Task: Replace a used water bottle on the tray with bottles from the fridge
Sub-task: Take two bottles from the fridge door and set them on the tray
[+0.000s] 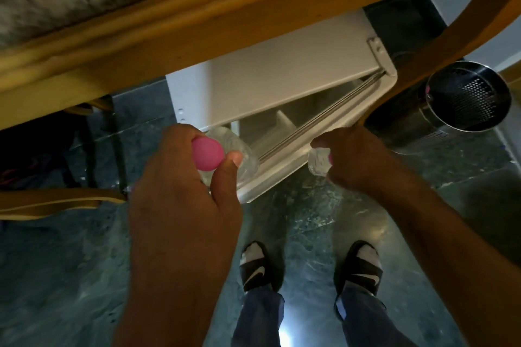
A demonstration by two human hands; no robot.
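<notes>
Down by the little white fridge [282,70] under the counter [197,25], the person's standing over it with a bottle in each hand, so I'd say this is the fetching step: fresh bottles are out, and the door [296,149] hangs part-open at about 12 o'clock from their feet.

The left hand [183,205] has its grip wrapped round the neck of a clear bottle [239,155] with a bright pink cap [207,153], thumb pressed up beside the cap. The right hand [358,158] is closed on a second clear bottle [318,163], only a sliver of pink showing, and it sits right at the door's outer edge, looks like it's touching it but I can't say for sure.

Both bottles look like thin crinkly plastic, see-through. Can't tell how full they are from here.

Next move, my guess: nudge that door shut with hands already occupied, then carry both up to the tray, which isn't anywhere in sight. The used bottle isn't visible either. A shiny perforated metal bin [468,98] sits at roughly 2 o'clock, could be where the old one ends up.
</notes>
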